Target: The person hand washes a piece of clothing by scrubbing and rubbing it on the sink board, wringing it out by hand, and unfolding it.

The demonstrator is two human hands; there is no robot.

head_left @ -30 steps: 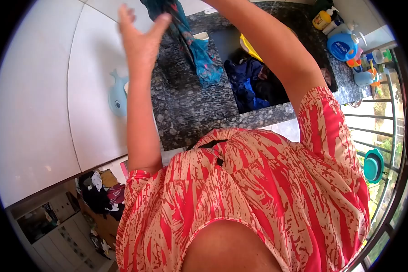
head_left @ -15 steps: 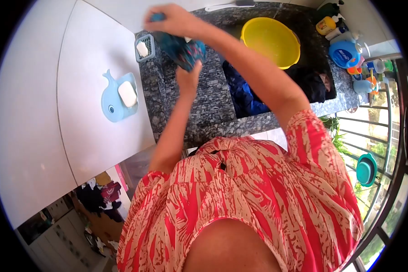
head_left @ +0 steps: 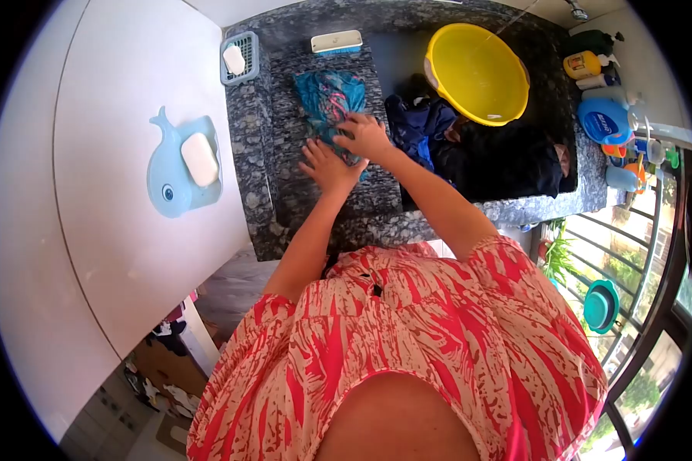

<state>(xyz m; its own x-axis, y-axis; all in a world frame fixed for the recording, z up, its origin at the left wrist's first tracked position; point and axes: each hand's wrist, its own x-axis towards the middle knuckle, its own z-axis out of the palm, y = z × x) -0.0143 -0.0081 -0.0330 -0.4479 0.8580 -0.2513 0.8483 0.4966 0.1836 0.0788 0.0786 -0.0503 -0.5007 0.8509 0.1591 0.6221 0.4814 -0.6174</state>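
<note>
A teal cloth with pink patterns [head_left: 332, 94] lies bunched on the dark granite washing slab [head_left: 300, 192]. My left hand [head_left: 331, 169] rests at the cloth's near end, its fingers spread. Just above and to its right, my right hand [head_left: 364, 137] lies on the cloth with fingers apart. Part of the cloth is hidden under both hands. A brush with a white back [head_left: 337, 41] lies beyond the cloth.
Right of the slab, a yellow basin [head_left: 480, 77] sits tilted in the sink over dark and blue clothes [head_left: 500, 163]. Soap lies in a basket [head_left: 241, 58] and on a whale-shaped dish [head_left: 178, 173]. Bottles [head_left: 603, 119] line the right edge; a thin water stream falls near the basin.
The teal cloth has come down from the raised hands onto the slab. Both hands have moved down onto it and opened. The view has shifted, showing more of the basin and the brush.
</note>
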